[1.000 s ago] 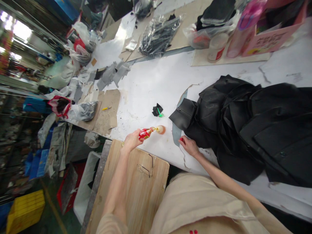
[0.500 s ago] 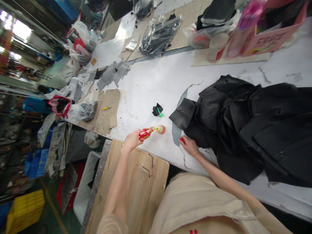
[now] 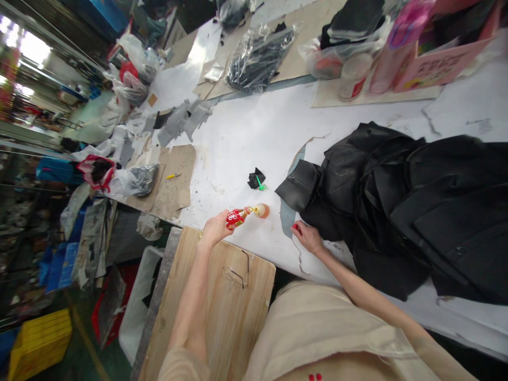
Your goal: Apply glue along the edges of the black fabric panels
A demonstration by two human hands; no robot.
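Note:
My left hand (image 3: 215,230) is closed round a clear bottle with a red label (image 3: 235,218), tilted so its neck points right. The bottle's mouth meets the opening of a small pale container (image 3: 261,210) with an orange tint on the white-covered table (image 3: 230,159). Liquid at the bottle's neck looks yellowish. On the table's near side, my right hand (image 3: 308,237) pinches a small red piece that looks like a cap (image 3: 295,226). Just beyond the container lie a green nozzle-like piece (image 3: 260,183) and some black scraps (image 3: 254,177).
Black leather-like pieces (image 3: 373,190) are heaped to the right. A pair of glasses (image 3: 238,276) rests on a wooden board (image 3: 178,317) in front of me. At the back stand a pink box (image 3: 440,69) and a clear jar (image 3: 354,76). A yellow cutter (image 3: 173,175) lies on cardboard at left.

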